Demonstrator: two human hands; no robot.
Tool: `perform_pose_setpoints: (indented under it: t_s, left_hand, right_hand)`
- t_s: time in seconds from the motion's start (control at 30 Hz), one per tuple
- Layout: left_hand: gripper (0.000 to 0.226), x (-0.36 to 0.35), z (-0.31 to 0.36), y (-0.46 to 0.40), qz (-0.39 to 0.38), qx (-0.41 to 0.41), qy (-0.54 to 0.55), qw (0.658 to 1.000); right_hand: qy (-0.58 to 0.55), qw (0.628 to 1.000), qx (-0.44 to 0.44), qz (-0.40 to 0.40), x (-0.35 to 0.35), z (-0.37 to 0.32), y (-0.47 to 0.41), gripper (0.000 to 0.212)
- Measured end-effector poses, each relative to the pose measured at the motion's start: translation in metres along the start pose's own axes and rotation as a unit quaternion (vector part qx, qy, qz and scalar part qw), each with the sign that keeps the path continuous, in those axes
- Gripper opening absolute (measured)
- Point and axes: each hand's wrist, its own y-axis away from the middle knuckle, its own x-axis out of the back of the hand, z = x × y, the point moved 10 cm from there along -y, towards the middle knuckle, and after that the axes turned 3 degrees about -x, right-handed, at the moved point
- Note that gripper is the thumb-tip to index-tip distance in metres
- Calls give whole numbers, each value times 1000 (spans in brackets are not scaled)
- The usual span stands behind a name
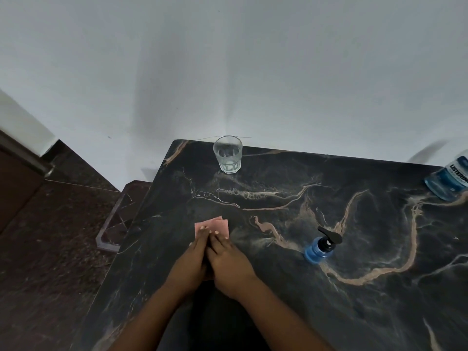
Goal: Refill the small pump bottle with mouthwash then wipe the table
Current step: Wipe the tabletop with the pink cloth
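A folded pink cloth (218, 224) lies flat on the dark marble table (278, 287). My left hand (195, 257) and my right hand (228, 259) rest side by side on it, fingers stretched flat and pressing down, covering its near part. To the right stands the small blue pump bottle (319, 248), upright, with its black pump head on. The large blue mouthwash bottle (449, 177) stands at the far right edge of the table, partly cut off by the frame.
A clear drinking glass (228, 153) stands at the table's far edge by the white wall. The table's left edge drops to a dark speckled floor, where a lower marble shelf (119, 219) juts out.
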Motion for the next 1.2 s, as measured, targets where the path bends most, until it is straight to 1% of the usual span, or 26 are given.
perform_pose_setpoints:
  t_s: [0.03, 0.07, 0.13, 0.17, 0.2, 0.23, 0.3, 0.43, 0.53, 0.63, 0.7, 0.77, 0.8, 0.83, 0.87, 0.9, 0.93, 1.0, 1.03, 1.07, 1.13, 1.2]
  left_hand:
    - [55, -4, 1, -1, -13, 27, 61, 998]
    - [49, -7, 6, -5, -27, 54, 122, 991]
    - [64, -20, 10, -13, -48, 120, 288, 949]
    - [68, -21, 14, -20, -53, 138, 334, 931]
    - [72, -20, 16, -26, -50, 155, 352, 922]
    - [74, -19, 15, -33, -41, 169, 348, 921]
    - [78, -17, 24, -47, -43, 161, 318, 933]
    - [84, -27, 51, -71, -59, 133, 327, 934]
    - [80, -30, 75, -82, -87, 97, 317, 939]
    - [70, -33, 82, -92, -109, 79, 320, 938]
    - [58, -35, 83, -89, -118, 54, 284, 950]
    - [40, -29, 81, -87, -93, 30, 236, 967]
    - [32, -22, 83, -85, -78, 0, 176, 981]
    - [40, -18, 88, -84, -64, -27, 125, 990]
    - [54, -13, 92, -84, -34, -67, 55, 996]
    - [63, -10, 95, -82, -20, -91, 34, 995]
    - [67, -7, 94, -80, -2, -100, 33, 994]
    - [66, 6, 75, -74, 55, -70, 42, 995]
    - [69, 10, 61, -70, 66, -44, 30, 996]
    - [74, 12, 48, -67, 62, -24, 0, 998]
    - [87, 12, 20, -63, 25, 10, -79, 997]
    - [101, 12, 4, -59, -27, 36, -131, 990]
  right_hand:
    - [-18, 1000, -11, 19, 5, 4, 2, 65]
    - [-37, 998, -25, 39, 10, 10, 6, 62]
    - [-58, 995, -43, 69, 19, 21, 12, 58]
    - [-54, 995, -39, 74, 22, 24, 14, 55]
    - [-47, 995, -28, 77, 24, 23, 15, 53]
    - [-45, 995, -21, 84, 27, 24, 16, 50]
    - [-57, 992, -34, 106, 35, 29, 17, 47]
    - [-72, 980, -114, 144, 46, 56, 20, 56]
    - [-72, 974, -148, 157, 52, 76, 23, 61]
    - [-52, 972, -160, 162, 57, 86, 21, 60]
    - [-37, 972, -174, 154, 58, 93, 16, 61]
    - [-31, 972, -185, 141, 57, 99, 7, 63]
    - [-31, 973, -187, 131, 55, 101, 2, 63]
    - [-26, 976, -184, 117, 52, 103, -3, 63]
    - [-16, 979, -176, 103, 50, 103, -8, 64]
    - [-9, 982, -165, 93, 49, 103, -12, 65]
    - [-10, 983, -159, 89, 48, 103, -16, 66]
    - [-21, 982, -160, 98, 49, 103, -19, 60]
    - [-19, 981, -159, 107, 49, 100, -19, 57]
    - [-12, 982, -153, 113, 48, 95, -20, 53]
    - [-12, 986, -123, 108, 38, 76, -22, 48]
    - [-20, 991, -99, 92, 27, 59, -22, 51]
